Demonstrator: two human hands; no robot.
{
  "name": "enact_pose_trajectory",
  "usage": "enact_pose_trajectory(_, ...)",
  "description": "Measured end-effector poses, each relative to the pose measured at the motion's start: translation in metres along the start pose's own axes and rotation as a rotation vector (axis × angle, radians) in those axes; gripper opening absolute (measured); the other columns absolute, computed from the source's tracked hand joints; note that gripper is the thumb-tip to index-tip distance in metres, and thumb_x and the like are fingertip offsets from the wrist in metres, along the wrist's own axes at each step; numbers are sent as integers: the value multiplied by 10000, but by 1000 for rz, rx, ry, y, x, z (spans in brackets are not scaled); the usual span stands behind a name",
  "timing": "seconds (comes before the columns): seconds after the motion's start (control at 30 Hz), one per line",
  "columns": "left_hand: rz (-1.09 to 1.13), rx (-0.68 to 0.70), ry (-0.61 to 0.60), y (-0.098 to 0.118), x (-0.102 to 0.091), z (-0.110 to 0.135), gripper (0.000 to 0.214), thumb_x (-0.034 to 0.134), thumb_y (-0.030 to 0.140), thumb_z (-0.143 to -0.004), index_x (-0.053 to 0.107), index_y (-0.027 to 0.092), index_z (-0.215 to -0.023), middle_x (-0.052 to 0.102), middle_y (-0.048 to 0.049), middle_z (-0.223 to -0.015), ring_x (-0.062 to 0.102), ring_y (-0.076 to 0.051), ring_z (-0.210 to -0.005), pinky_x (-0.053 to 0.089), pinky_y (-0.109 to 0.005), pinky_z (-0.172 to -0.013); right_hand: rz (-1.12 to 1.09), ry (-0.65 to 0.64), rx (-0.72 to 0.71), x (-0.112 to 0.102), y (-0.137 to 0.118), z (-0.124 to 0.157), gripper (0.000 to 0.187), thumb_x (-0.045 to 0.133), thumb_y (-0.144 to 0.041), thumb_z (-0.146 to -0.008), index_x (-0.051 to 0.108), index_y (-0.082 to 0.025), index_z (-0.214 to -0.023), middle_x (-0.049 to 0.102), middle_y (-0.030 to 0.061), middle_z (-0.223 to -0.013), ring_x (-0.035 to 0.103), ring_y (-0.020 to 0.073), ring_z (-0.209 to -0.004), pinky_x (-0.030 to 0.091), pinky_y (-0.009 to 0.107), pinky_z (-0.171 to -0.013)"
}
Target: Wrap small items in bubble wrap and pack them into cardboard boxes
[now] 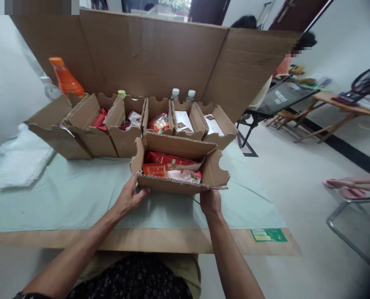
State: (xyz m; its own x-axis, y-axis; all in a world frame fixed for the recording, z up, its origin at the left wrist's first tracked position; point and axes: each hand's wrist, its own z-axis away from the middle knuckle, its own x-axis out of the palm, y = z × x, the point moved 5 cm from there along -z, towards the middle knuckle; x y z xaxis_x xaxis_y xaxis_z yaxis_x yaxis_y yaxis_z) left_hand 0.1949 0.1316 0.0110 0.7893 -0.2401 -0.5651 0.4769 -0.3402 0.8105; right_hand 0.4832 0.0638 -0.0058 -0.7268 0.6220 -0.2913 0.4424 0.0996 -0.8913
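A small open cardboard box sits near me on the pale green table cover. Red and pink snack packets lie inside it. My left hand grips the box's near left corner, fingers curled under its edge. My right hand holds the near right corner from below. Behind it stands a row of several similar open cardboard boxes with packets in them.
A large cardboard sheet stands upright behind the row. An orange bottle and clear bottles stand at the back. White plastic bags lie at left. At right, a person's foot, a folding chair, a wooden table and a fan.
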Motion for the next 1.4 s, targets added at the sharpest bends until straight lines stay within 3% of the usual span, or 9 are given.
enact_pose_trajectory(0.07, -14, 5, 16, -5, -1, -6, 448, 581, 350, -862, 595, 147, -1262, 726, -99, -1088, 678, -244, -932, 572, -382, -814, -43, 61, 46, 3, 3, -3, 538, 277, -519, -1057, 648, -224, -1312, 742, 82, -1176, 680, 252, -1123, 575, 431, -938)
enact_pose_trajectory(0.13, -64, 42, 43, -13, 3, 3, 553, 573, 307, -855, 534, 130, -1377, 692, -158, -1264, 652, -313, -1144, 547, -483, -974, -65, 100, 93, 1, 6, 3, 498, 364, -530, -1021, 682, -201, -1217, 763, 67, -1065, 701, 242, -1010, 589, 392, -863)
enact_pose_trajectory(0.23, -258, 150, 92, -24, 14, 36, 642, 537, 281, -905, 416, 91, -1507, 581, -226, -1463, 535, -367, -1369, 451, -564, -1129, -46, 134, 125, -8, 10, 23, 446, 503, -535, -965, 673, -189, -1191, 759, 87, -1111, 702, 232, -984, 584, 364, -842)
enact_pose_trajectory(0.33, -452, 235, 95, -29, 22, 73, 636, 510, 279, -957, 374, 97, -1551, 554, -218, -1511, 492, -353, -1432, 397, -558, -1187, 32, 132, 102, -13, 11, 41, 448, 532, -514, -939, 648, -191, -1227, 741, 117, -1175, 694, 252, -1035, 569, 413, -908)
enact_pose_trajectory(0.6, -644, 291, -130, -9, 11, 114, 468, 543, 305, -978, 591, 176, -1425, 504, -170, -1588, 444, -353, -1480, 336, -582, -1218, 397, 24, -11, -3, 5, 46, 390, 478, -334, -886, 642, -175, -1202, 683, 185, -1292, 613, 324, -1210, 454, 569, -1070)
enact_pose_trajectory(0.73, -653, 285, -109, -6, 6, 133, 455, 531, 305, -999, 590, 227, -1443, 484, -137, -1612, 407, -349, -1507, 277, -604, -1239, 588, -63, -38, -1, -3, 68, 393, 518, -383, -917, 665, -184, -1222, 618, 187, -1435, 487, 364, -1384, 333, 600, -1161)
enact_pose_trajectory(0.97, -723, 312, -82, -7, 4, 154, 429, 512, 350, -1026, 601, 284, -1441, 520, -89, -1593, 428, -337, -1494, 252, -612, -1241, 1181, -253, 2, -10, -15, 99, 571, 285, -438, -1067, 497, -178, -1529, 454, 156, -1620, 362, 329, -1495, 263, 524, -1193)
enact_pose_trajectory(1.27, -710, 265, -68, -7, 2, 170, 492, 528, 481, -1024, 561, 287, -1475, 495, -86, -1613, 398, -339, -1513, 174, -642, -1265, 1234, -235, -81, -15, -22, 107, 564, 283, -421, -1071, 533, -145, -1493, 500, 176, -1577, 434, 358, -1438, 332, 550, -1142)
enact_pose_trajectory(1.4, -732, 258, -97, -9, 3, 181, 545, 535, 443, -1024, 484, 275, -1539, 418, -104, -1661, 336, -346, -1550, 140, -673, -1267, 1212, -218, -130, -15, -19, 107, 571, 271, -443, -1067, 550, -141, -1464, 520, 188, -1548, 447, 359, -1415, 355, 550, -1118)
